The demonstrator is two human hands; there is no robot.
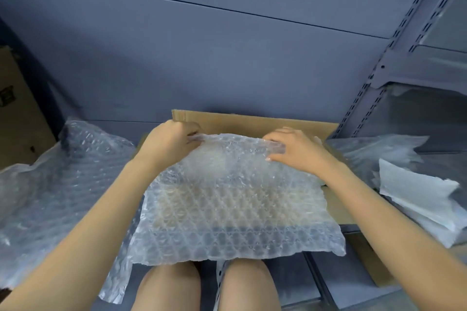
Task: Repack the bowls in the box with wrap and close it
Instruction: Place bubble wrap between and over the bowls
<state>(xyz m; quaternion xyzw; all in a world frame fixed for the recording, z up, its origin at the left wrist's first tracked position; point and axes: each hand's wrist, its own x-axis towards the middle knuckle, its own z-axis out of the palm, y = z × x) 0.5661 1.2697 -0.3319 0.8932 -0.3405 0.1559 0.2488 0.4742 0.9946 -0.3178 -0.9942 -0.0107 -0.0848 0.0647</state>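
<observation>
Both arms are bare from the elbow down, with no sleeves reaching into view. The left hand (169,144) and right hand (295,150) carry no gloves, rings or watch (nails look short and unpainted). Two bare knees (171,285) show at the bottom edge.

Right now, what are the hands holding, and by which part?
Both the left hand and the right hand pinch the clear bubble-wrap sheet along its far edge, one near each far corner, over the brown cardboard box.

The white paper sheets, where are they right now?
In the head view, the white paper sheets lie at the far right, beside the cardboard box, just past the right hand.
</observation>
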